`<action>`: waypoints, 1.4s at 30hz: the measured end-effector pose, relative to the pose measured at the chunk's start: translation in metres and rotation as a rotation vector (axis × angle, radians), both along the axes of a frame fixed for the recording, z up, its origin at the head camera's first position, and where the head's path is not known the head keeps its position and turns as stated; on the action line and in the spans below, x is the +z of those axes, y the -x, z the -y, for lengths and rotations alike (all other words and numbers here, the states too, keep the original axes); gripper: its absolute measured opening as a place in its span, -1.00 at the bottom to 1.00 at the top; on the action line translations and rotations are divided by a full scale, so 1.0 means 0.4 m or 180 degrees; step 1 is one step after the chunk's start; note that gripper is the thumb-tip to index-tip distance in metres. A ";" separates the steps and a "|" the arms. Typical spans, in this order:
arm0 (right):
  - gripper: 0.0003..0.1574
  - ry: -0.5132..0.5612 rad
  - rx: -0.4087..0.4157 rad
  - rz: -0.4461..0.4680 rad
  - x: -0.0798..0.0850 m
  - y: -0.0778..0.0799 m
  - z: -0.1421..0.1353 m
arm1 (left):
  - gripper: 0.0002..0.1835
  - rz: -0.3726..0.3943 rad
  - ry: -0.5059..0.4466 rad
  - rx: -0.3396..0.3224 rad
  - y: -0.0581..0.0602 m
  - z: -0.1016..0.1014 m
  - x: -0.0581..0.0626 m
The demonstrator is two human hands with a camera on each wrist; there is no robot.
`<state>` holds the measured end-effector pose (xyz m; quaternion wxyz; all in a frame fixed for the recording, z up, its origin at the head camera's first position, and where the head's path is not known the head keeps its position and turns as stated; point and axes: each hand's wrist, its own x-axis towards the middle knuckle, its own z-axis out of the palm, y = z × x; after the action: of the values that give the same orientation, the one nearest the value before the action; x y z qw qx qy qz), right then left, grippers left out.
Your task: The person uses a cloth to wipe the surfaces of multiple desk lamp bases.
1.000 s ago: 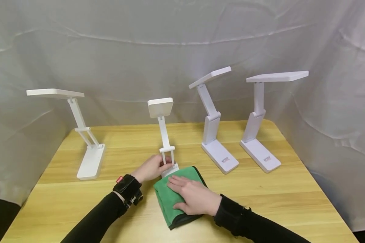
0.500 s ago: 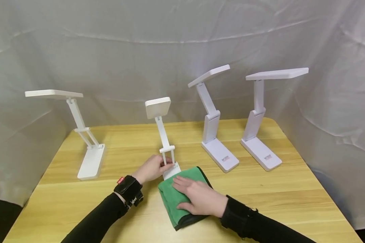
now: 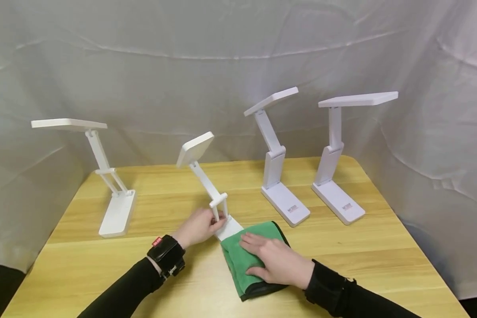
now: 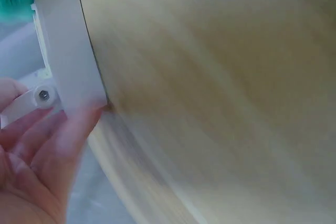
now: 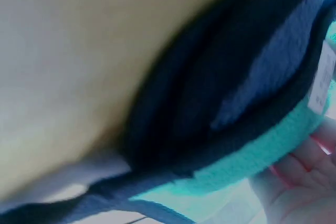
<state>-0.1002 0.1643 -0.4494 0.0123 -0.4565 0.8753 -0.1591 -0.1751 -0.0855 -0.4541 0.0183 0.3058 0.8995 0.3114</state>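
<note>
Near the table's middle stands a white folding desk lamp (image 3: 208, 183), turned at an angle. My left hand (image 3: 196, 227) grips the hinge end of its base; in the left wrist view, the thumb (image 4: 71, 135) rests against the edge of the lamp base (image 4: 68, 40). A folded green cloth (image 3: 238, 258) with black edging covers the front of that base. On the cloth lies my right hand (image 3: 280, 260), fingers fairly straight and pressing it. In the right wrist view, the cloth's layers bulge beside the fingers (image 5: 304, 182), and a white label (image 5: 321, 77) shows.
Another white lamp (image 3: 118, 214) stands at the left. Two more, a third lamp (image 3: 284, 201) and a fourth lamp (image 3: 338, 201), stand at the right with printed bases. All are on the wooden table (image 3: 175, 274), with grey fabric (image 3: 151, 88) hanging behind.
The held lamp has turned, its head swinging left and its base's front end swinging right. My right hand and the cloth have shifted right. My left hand stays at the hinge.
</note>
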 end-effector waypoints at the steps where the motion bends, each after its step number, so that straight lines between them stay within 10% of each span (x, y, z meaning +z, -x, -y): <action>1: -0.18 -0.0029 -0.0052 -0.0032 0.001 0.002 -0.001 | -0.80 -0.0024 0.0033 -0.0033 -0.003 0.005 0.001; 5: -0.16 -0.0199 -0.0031 -0.0159 0.008 0.019 0.009 | -0.74 -0.0001 0.0115 -0.0226 -0.003 0.030 0.003; 12: -0.28 -0.0151 0.0248 0.0135 0.012 0.047 -0.008 | -0.01 0.0435 0.0088 -0.0681 0.019 0.053 0.001; 29: -0.11 -0.0299 -0.0400 -0.0154 0.006 0.042 0.002 | -0.25 0.0053 -0.0088 -0.0408 -0.020 0.043 -0.033; 36: -0.21 -0.0374 -0.0198 -0.0524 -0.008 0.074 0.056 | -0.26 -0.0192 0.0016 -0.0173 -0.036 0.035 -0.028; 42: -0.30 -0.0175 0.0069 -0.0223 -0.010 0.051 -0.006 | -0.24 -0.0343 0.0116 -0.0309 -0.031 0.035 -0.029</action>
<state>-0.1204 0.1667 -0.4533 -0.0041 -0.4707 0.8743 -0.1187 -0.1627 -0.0995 -0.4658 -0.0095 0.3650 0.8889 0.2768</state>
